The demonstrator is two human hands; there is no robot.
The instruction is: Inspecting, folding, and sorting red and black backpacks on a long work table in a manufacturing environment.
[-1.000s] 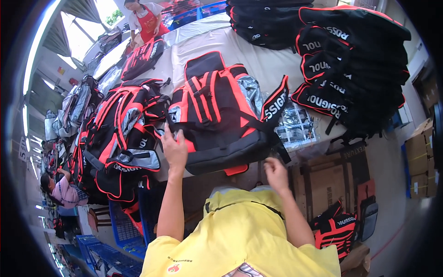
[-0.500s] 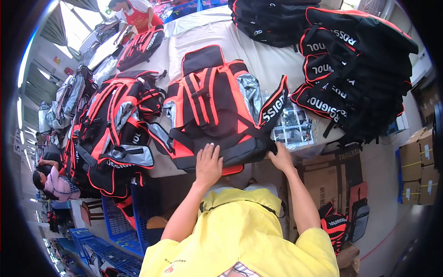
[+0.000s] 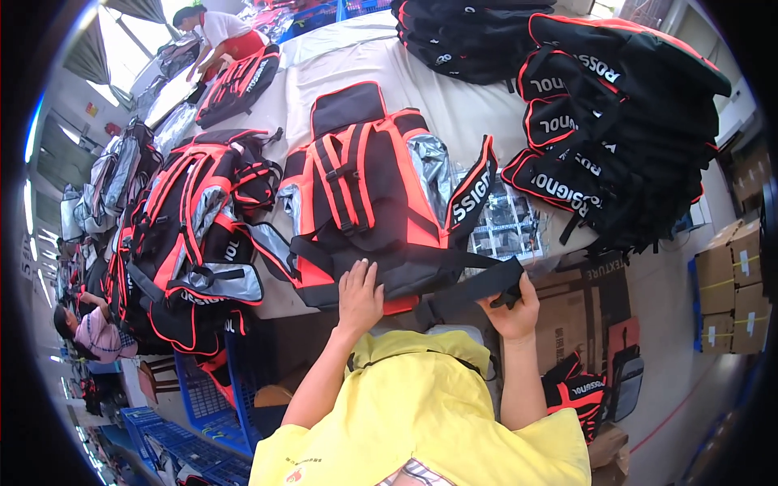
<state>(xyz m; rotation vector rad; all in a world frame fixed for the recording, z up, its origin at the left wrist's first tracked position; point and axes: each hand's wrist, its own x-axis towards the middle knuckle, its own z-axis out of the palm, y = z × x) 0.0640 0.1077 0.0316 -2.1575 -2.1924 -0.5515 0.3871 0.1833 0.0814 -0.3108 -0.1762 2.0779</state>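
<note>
A black backpack with bright orange-red trim (image 3: 389, 182) lies on the table in front of me, its shoulder straps (image 3: 344, 182) facing up and its bottom edge toward me. My left hand (image 3: 361, 298) rests with outstretched fingers on that near edge. Off the near right corner, my right hand (image 3: 515, 309) grips a wide black webbing strap (image 3: 482, 282), pulled out to the right and bunched at its end. A padded hip-belt wing (image 3: 472, 194) with white lettering stands up on the bag's right side, the other wing (image 3: 274, 247) lying at the left.
Similar backpacks (image 3: 178, 219) are heaped to the left, and a tall pile of black ones (image 3: 624, 138) rises at the right. Beside the bag sits a clear-wrapped grid of small parts (image 3: 509, 227). Blue crates (image 3: 207, 401) and cartons (image 3: 733, 279) stand lower down. A co-worker (image 3: 223, 34) bends over the far table.
My right hand has moved toward me and slightly right, drawing the black webbing strap out from the bag's corner. My left hand stays on the near edge. The co-worker has leaned further down.
</note>
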